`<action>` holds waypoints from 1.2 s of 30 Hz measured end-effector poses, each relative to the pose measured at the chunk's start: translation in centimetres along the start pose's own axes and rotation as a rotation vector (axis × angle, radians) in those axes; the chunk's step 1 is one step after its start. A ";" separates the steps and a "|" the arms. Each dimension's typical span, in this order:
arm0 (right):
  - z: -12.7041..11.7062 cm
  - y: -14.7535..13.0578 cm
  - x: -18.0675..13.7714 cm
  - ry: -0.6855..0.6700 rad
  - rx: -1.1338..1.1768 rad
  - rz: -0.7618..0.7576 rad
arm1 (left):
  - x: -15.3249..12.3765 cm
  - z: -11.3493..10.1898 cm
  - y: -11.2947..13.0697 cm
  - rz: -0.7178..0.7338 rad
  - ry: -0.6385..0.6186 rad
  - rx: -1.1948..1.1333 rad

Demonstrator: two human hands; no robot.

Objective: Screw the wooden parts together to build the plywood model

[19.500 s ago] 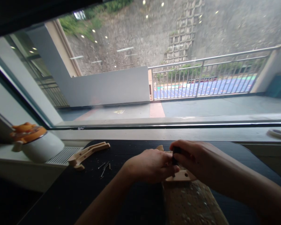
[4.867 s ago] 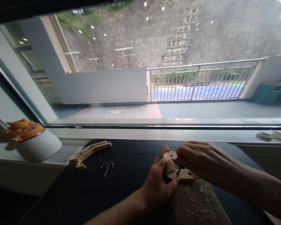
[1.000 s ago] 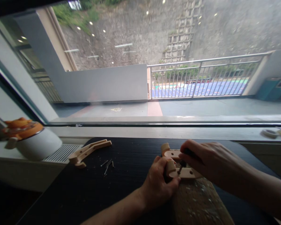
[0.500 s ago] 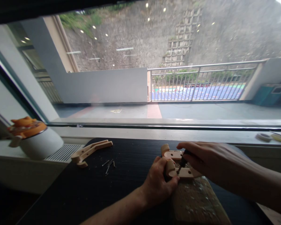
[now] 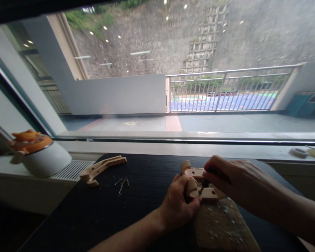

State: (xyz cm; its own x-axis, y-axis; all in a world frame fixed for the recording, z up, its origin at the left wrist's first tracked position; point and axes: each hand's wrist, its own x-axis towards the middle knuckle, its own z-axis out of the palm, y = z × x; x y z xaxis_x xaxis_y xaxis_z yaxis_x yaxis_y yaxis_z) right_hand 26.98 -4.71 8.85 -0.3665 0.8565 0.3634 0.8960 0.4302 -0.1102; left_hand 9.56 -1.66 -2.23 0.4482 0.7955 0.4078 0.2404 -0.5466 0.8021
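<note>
My left hand [image 5: 180,197] grips the near end of a pale wooden hook-shaped piece [image 5: 210,193], which lies on a worn wooden board [image 5: 223,224]. Held tilted in my right hand [image 5: 225,178] is a screwdriver [image 5: 205,182] with a dark handle. Its tip meets the wood near a hole, close to my left thumb; whether a screw sits there is too small to tell. Just behind lies a second matching wooden piece [image 5: 194,173], partly covered by my right hand. A third wooden part [image 5: 102,169] with drilled holes rests at the left of the black table.
Several loose screws [image 5: 123,183] lie on the black table [image 5: 94,213]. On the sill at left stands a white pot [image 5: 46,161] with an orange animal-shaped top. Rolls of tape [image 5: 299,152] sit on the sill at right. A large window runs behind the table.
The fingers of my right hand have shifted slightly and turned around the screwdriver handle. My left hand and the wooden pieces stay in place.
</note>
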 end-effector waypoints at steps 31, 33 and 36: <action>1.4 0.5 -0.1 0.141 -0.101 -0.015 | 0.1 0.1 -0.1 -0.004 0.003 0.017; 1.0 0.5 -0.1 0.128 -0.143 -0.053 | 0.1 0.1 -0.1 0.003 0.006 0.016; 0.1 0.6 -0.3 0.067 -0.213 -0.116 | 0.0 0.1 -0.1 0.013 0.006 0.022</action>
State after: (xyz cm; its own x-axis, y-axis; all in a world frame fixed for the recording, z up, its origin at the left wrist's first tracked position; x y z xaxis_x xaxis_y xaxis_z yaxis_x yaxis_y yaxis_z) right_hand 27.63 -4.66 8.56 -0.4589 0.7809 0.4238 0.8842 0.4484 0.1310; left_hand 9.66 -1.60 -2.34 0.4467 0.7897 0.4205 0.2531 -0.5623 0.7872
